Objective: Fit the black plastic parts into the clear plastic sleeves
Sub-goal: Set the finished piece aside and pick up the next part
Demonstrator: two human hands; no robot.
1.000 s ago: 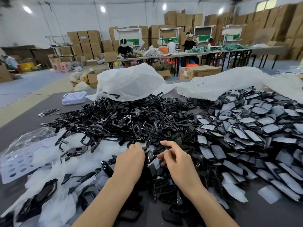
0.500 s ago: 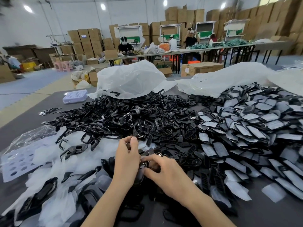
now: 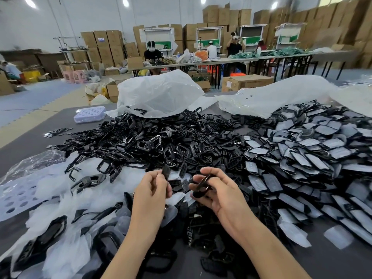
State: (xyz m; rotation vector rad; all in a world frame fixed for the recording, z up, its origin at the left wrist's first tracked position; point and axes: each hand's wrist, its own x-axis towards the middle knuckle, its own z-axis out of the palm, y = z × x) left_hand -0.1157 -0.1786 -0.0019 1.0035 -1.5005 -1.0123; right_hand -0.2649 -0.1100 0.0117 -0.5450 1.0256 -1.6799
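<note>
While the left grip [image 3: 151,192] pinches a small black part [image 3: 166,171] and the right grip [image 3: 225,194] curls round a black frame [image 3: 202,185], both just above the heap [image 3: 161,141], neither holds a sleeve [image 3: 52,182]; those lie left on the counter [image 3: 30,137]. Reaching for one with full fingers could drop a part into the heap.

The dark grey bench [image 3: 30,141] carries a pale lilac perforated tray [image 3: 90,114] near its far left edge and a white sheet punched with round holes [image 3: 16,196] at the near left. Two large white plastic bags [image 3: 159,93] [image 3: 277,97] lie slumped along its far side. Beyond the bench, a cardboard box [image 3: 246,82] stands on the blue mat floor [image 3: 40,95]. Further back, people sit at a long table [image 3: 231,61]. Stacked cartons [image 3: 104,47] line the wall, with pink stools [image 3: 75,76] and a yellow crate [image 3: 32,75] at the left.
</note>
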